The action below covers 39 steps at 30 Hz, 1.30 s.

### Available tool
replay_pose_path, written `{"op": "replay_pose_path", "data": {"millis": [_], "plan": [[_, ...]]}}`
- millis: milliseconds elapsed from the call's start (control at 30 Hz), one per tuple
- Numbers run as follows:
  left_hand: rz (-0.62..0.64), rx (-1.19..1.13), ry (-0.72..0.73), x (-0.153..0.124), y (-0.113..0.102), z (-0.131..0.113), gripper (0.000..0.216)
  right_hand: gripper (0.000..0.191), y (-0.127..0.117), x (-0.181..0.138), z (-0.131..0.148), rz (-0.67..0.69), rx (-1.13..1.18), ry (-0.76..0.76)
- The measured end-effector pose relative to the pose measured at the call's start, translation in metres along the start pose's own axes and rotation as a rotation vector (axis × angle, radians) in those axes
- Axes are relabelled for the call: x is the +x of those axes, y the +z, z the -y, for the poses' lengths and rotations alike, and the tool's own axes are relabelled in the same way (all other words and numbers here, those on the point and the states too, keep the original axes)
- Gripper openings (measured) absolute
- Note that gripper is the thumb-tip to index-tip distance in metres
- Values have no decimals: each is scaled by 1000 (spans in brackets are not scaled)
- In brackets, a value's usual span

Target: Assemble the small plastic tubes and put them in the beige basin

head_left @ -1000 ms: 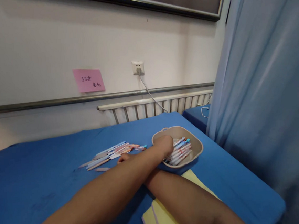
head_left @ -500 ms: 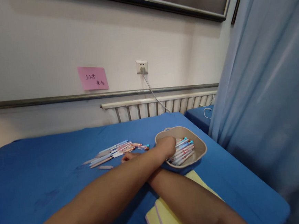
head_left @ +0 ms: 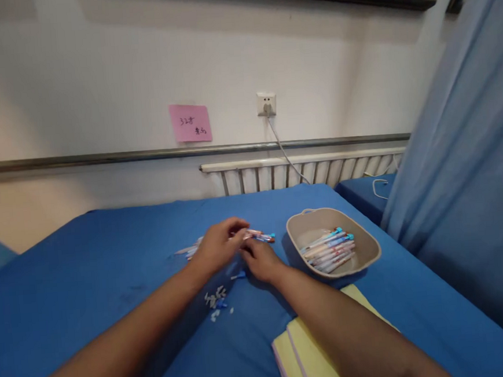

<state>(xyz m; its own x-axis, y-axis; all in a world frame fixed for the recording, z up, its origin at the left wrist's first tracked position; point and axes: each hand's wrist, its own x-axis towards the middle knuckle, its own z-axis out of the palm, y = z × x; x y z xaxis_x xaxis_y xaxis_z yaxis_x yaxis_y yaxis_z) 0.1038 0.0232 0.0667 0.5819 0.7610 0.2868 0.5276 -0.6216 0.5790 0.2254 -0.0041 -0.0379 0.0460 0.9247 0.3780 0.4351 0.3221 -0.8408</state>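
My left hand (head_left: 221, 244) is over the pile of pens (head_left: 193, 249) on the blue-covered surface, with its fingers curved and the thumb apart from them. My right hand (head_left: 262, 261) is right beside it, fingers curled in toward the pens; what they hold, if anything, is hidden. Pen ends with orange and blue tips (head_left: 261, 236) stick out past both hands. A beige basket (head_left: 365, 255) to the right holds several pens (head_left: 330, 249) lying side by side. Small white bits (head_left: 216, 298) with a blue piece lie on the sheet below the hands.
A folded yellow cloth (head_left: 311, 358) lies under my right forearm. The blue sheet (head_left: 90, 294) covers the surface up to a white railing (head_left: 301, 160). On the wall are a pink note (head_left: 190, 123) and a socket (head_left: 266, 103) with a cord. A blue curtain (head_left: 462, 154) hangs at right.
My left hand has come out of the basket and moved left to the pen pile, so my arms no longer cross. The view has shifted left, and the white bits now show.
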Motion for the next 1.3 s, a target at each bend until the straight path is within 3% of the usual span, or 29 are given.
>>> {"op": "replay_pose_path", "data": {"millis": [133,200,333,433,600,667,767,933,1133,1300], "plan": [[-237,95,-320,-62,-40,88,32,10,11,0,-11,-25,-102,9],[-259,92,-396,-83,-47,124,30,11,12,-1,-18,-29,-94,26],[-306,32,-422,-93,-49,157,33,12,12,-5,-25,-22,-60,40],[-233,38,-380,-89,-43,155,29,13,13,-8,-26,5,-66,50],[-41,68,28,-90,-29,130,34,18,9,-8,-24,-101,-142,56],[39,80,100,-91,-25,124,36,24,6,-7,-24,-115,-193,40],[91,105,122,-91,-23,121,34,31,3,-6,-24,-29,-317,-30],[48,208,110,-88,-19,125,30,38,6,-7,-21,123,-496,-111],[13,205,101,-88,-15,124,14,42,12,-4,-11,192,-575,-161],[26,177,80,-88,-15,126,14,45,14,-2,-6,210,-641,-164]]}}
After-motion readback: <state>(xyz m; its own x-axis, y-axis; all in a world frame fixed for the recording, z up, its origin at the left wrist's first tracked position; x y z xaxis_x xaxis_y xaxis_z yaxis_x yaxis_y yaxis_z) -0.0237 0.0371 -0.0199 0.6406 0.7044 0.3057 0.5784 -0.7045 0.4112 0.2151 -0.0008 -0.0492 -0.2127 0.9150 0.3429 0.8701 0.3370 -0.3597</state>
